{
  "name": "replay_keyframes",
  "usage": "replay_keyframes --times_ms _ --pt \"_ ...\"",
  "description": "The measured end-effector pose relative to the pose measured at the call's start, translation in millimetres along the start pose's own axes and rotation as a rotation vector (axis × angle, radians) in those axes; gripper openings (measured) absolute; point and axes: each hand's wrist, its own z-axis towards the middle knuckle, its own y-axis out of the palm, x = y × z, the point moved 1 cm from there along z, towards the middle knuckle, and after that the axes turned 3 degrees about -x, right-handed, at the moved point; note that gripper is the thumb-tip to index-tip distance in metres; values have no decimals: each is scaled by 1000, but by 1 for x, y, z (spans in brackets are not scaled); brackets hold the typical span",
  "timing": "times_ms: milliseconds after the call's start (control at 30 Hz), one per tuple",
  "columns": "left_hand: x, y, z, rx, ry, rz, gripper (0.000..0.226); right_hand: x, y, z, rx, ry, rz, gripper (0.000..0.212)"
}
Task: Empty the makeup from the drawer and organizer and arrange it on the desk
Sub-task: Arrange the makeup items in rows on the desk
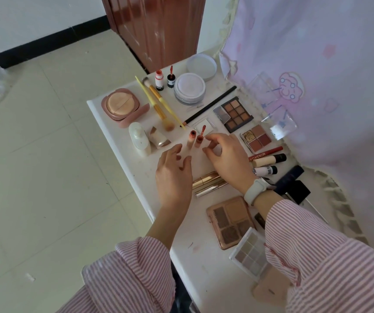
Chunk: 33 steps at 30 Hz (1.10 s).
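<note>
- Two open lip gloss tubes are being arranged upright mid-desk.
- Nothing is being gripped: left hand and right hand are hovering beside them, fingers loosely curled.
- Steady release is being called for next.

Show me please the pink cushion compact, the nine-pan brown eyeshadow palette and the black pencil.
pink cushion compact (116, 104), head view, on its puff
nine-pan brown eyeshadow palette (235, 113), head view, centre pan
black pencil (210, 105), head view, mid-shaft

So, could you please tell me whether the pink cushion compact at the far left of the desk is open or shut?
Open. The pink cushion compact shows its round beige puff uncovered, and its lid lies folded back beside the base.
</note>
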Motion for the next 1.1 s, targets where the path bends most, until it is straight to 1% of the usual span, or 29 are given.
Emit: replay_keyframes --times_ms 100,167,233,367,433,533,667,767,800,833,900,933,967,1000,1033,1067,1100 --pt "-3 -5 -6 15 14 13 31 3 -2 -6 26 -12 -7 28" --pt "-5 -10 -12 29 71 41 28 3 -4 -14 33 -60 -25 25" --pt "-9 -14 -19 38 155 84 27 3 -6 -23 17 -149 -52 22" --pt "-22 -22 -33 42 251 195 26 2 -9 -41 -128 -271 -148 36" --pt "-30 -24 -39 50 277 252 25 1 -7 -45 -183 -331 -227 35" --pt "-41 -28 -46 44 295 300 31 -1 -3 -43 -222 -390 -332 28" --pt "-45 -32 -46 15 299 271 33 -2 -3 -34 -257 -421 -415 29" --pt "-40 -36 -46 -10 269 208 36 -7 -8 -31 -208 -504 -431 29" --pt "-39 -38 -46 -19 240 158 38 -12 -12 -33 -165 -515 -397 27" --pt "-36 -41 -47 -38 206 89 40 -16 -17 -35 -112 -513 -312 25" --pt "-29 -45 -50 -123 165 -60 43 -29 -31 -44 -19 -418 8 22" --pt "-25 -46 -53 -182 165 -112 43 -36 -38 -50 -6 -321 202 16" --pt "-21 -46 -55 -244 174 -145 43 -40 -42 -55 -20 -195 393 8" --pt "-16 -45 -57 -298 186 -162 43 -44 -44 -60 -55 -42 555 10" --pt "-13 -45 -59 -333 201 -166 42 -46 -44 -64 -108 89 668 15" --pt "-10 -44 -60 -346 219 -157 39 -46 -43 -69 -164 178 729 16" --pt "-9 -44 -61 -336 247 -136 33 -46 -42 -73 -213 229 739 13"
